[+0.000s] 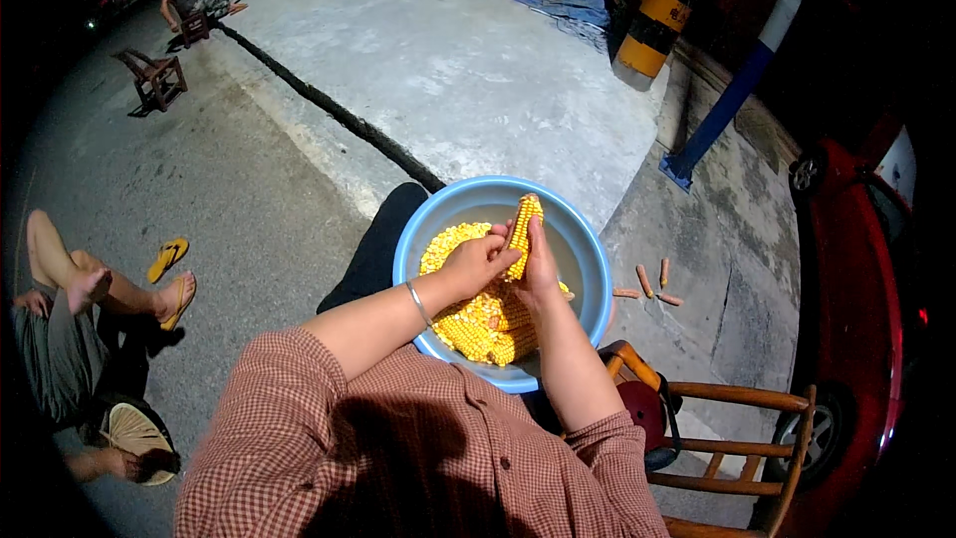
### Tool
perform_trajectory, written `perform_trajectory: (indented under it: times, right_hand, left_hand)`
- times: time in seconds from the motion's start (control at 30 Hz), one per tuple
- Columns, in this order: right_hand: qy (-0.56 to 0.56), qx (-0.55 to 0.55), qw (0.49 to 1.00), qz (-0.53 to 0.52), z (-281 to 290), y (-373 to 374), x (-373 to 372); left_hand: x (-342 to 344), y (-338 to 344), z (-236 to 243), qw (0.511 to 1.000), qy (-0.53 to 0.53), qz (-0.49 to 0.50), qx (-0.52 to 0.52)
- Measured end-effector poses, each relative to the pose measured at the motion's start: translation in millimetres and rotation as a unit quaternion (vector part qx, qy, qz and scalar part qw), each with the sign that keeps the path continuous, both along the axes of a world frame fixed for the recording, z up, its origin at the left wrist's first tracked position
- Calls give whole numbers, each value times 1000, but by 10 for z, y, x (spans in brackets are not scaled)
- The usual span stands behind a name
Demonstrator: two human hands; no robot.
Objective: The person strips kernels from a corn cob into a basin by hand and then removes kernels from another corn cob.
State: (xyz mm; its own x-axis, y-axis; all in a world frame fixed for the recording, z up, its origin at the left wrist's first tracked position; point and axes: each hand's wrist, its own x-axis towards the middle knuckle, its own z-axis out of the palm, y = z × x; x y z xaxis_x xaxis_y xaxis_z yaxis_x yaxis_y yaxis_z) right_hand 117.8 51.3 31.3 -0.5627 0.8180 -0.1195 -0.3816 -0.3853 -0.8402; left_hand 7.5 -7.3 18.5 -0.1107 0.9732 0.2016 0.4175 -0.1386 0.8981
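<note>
A yellow corn cob (525, 224) stands nearly upright over a blue basin (406, 269), most of its kernels still in rows. Along its right side my right hand (541, 264) is closed round it. My left hand (476, 267), with a silver bangle on the wrist, presses its fingers against the cob's lower left side; part of those fingers is hidden. Loose corn kernels (451, 242) lie in the basin beneath my hands. More corn cobs (476, 334) rest at the basin's near side.
Several bare cobs (665, 274) lie on the ground right of the basin. A wooden chair (737, 397) stands at the lower right, near a red car (856, 309). At left sits a person with a fan (139, 438), beside a yellow flip-flop (167, 257). A striped post (662, 10) stands far right.
</note>
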Motion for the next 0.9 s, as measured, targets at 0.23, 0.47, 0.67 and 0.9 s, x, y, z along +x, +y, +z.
perform_trajectory:
  times: [0.23,0.47,0.67,0.9]
  right_hand:
    - [0,3,1000,16,8,-17,11]
    - [80,-87,992,36,-8,53,26]
    - [28,-52,998,20,-24,20,-2]
    - [-24,18,999,9,8,-19,3]
  left_hand:
    - [-45,31,-126,998,-38,-45,28]
    - [-76,126,-329,995,-33,-51,73]
    - [-8,57,-115,986,-154,-61,-8]
    - [-33,22,-86,986,-131,-101,18]
